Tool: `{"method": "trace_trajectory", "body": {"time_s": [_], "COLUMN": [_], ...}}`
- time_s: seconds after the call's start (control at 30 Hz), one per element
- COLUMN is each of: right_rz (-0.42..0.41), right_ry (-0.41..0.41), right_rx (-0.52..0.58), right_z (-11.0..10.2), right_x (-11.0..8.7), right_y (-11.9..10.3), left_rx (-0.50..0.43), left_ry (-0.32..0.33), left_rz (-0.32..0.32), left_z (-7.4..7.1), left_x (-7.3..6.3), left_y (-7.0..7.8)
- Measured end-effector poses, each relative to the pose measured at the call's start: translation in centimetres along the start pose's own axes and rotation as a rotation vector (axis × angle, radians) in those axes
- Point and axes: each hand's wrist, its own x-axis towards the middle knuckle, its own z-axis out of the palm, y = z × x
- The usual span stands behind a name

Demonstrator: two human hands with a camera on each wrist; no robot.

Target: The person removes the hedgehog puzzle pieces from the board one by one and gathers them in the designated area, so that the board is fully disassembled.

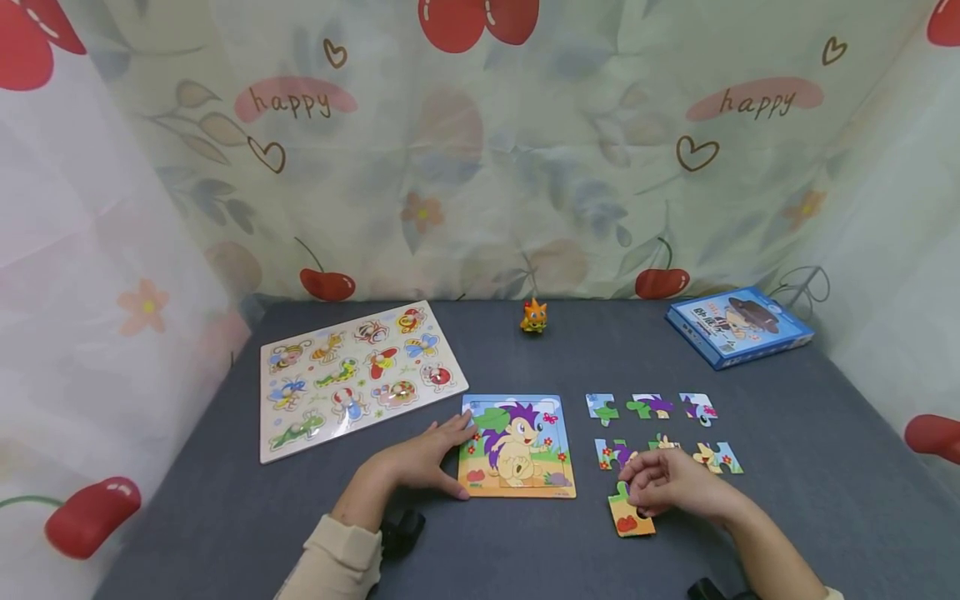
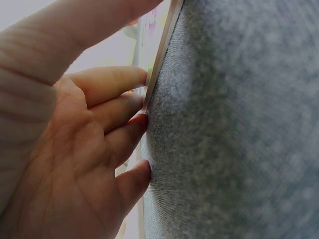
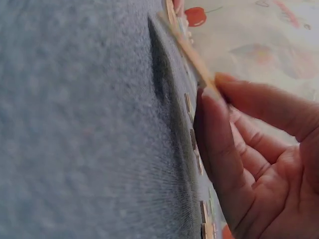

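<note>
A square hedgehog puzzle board (image 1: 516, 446) lies flat near the middle of the grey cloth. My left hand (image 1: 423, 457) rests along its left side, fingers spread, with fingertips and thumb at the edge. In the left wrist view that board's edge (image 2: 163, 55) runs past the fingertips. My right hand (image 1: 675, 483) pinches an orange and green puzzle piece (image 1: 630, 517) between thumb and index finger. In the right wrist view this piece (image 3: 192, 57) tilts up from the cloth, with a shadow beneath it. Several puzzle pieces (image 1: 651, 407) lie in two rows behind the right hand, which partly covers the nearer row.
A larger peg board (image 1: 352, 421) with insect pictures lies at the left. A small orange spiky figurine (image 1: 534, 317) stands at the back. At the back right there is a blue box (image 1: 738, 325), in front of a cable. Printed curtains surround the table.
</note>
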Motion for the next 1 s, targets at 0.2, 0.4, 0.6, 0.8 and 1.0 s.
{"method": "trace_trajectory", "body": {"time_s": [0.2, 0.4, 0.6, 0.8, 1.0], "right_rz": [0.012, 0.007, 0.000, -0.019, -0.039], "right_ry": [0.029, 0.084, 0.165, 0.177, 0.183], "right_rx": [-0.010, -0.074, -0.146, -0.107, -0.105], "right_z": [0.2, 0.4, 0.5, 0.6, 0.6], "right_x": [-0.1, -0.1, -0.1, -0.2, -0.2], "right_y": [0.5, 1.1, 1.3, 1.5, 1.6], "left_rx": [-0.002, 0.002, -0.002, -0.007, -0.006], "left_ry": [0.001, 0.002, 0.001, 0.002, 0.003], "left_rz": [0.008, 0.016, 0.010, 0.010, 0.012], "left_z": [0.0, -0.1, 0.0, 0.0, 0.0], "left_x": [0.0, -0.1, 0.0, -0.1, -0.1], "left_y": [0.0, 0.1, 0.0, 0.0, 0.0]}}
